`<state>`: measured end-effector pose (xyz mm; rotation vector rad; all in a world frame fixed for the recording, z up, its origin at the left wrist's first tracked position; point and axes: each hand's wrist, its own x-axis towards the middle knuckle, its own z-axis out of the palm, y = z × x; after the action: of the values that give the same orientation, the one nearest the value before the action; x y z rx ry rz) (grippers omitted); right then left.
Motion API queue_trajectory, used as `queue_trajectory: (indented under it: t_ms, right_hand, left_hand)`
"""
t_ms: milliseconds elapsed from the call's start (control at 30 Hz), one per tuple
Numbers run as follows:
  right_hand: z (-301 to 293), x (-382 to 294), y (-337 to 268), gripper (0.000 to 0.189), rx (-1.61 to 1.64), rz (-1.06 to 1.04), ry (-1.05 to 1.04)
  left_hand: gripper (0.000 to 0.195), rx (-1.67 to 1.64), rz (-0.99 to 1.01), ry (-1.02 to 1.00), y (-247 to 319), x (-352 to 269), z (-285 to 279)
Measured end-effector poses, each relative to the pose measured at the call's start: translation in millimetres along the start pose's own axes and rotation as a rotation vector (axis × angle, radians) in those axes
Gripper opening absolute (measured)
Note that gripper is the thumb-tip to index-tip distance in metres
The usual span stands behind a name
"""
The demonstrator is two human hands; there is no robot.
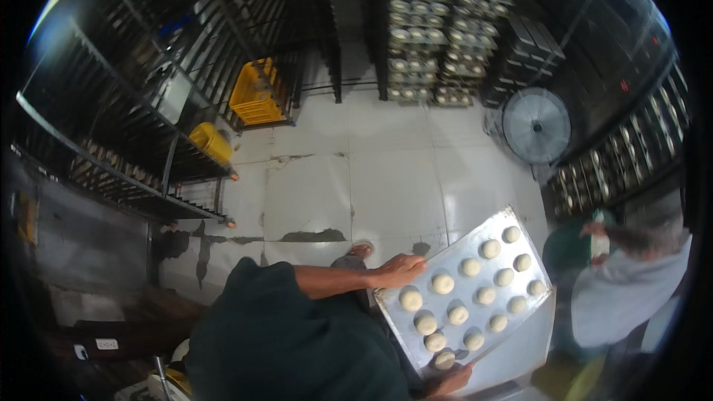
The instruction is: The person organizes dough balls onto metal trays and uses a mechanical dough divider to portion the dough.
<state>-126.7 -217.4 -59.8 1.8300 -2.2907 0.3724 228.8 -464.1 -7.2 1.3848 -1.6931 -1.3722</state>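
A metal baking tray (459, 270) carries several rows of round pale dough balls (458, 315). It is held at an angle in front of my body. Gripping the tray's upper left edge is my left hand (400, 271), its arm stretched across from my dark sleeve. My right hand (452, 381) is on the lower edge, near the closest dough balls, and partly hidden by the tray. Under the tray's lower right side shows a pale flat surface (521, 353).
Tall racks (420, 36) full of trays with dough stand ahead. Left is a dark metal rack (167, 164) on casters, with a yellow bucket (210, 143) and yellow crate (255, 94) nearby. A round fan (536, 126) stands right. A co-worker in grey (629, 295) is close beside the tray.
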Motion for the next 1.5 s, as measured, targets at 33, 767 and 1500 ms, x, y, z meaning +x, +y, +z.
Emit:
queue_trajectory:
  t_ms: [33,767,1500]
  right_hand:
    - [13,13,-14,0.045,0.155,-0.187,0.277]
    - [95,592,-660,0.035,1.388,0.151,-0.500]
    - [184,957,-931,0.051,1.354,-0.055,-0.780]
  left_hand:
    - [0.033,-0.001,-0.026,0.041,-10,-5,-24]
    - [0.041,-0.019,-0.128,1.056,-71,107,-600]
    - [0.036,-1.246,0.264,0.532,-100,305,-799]
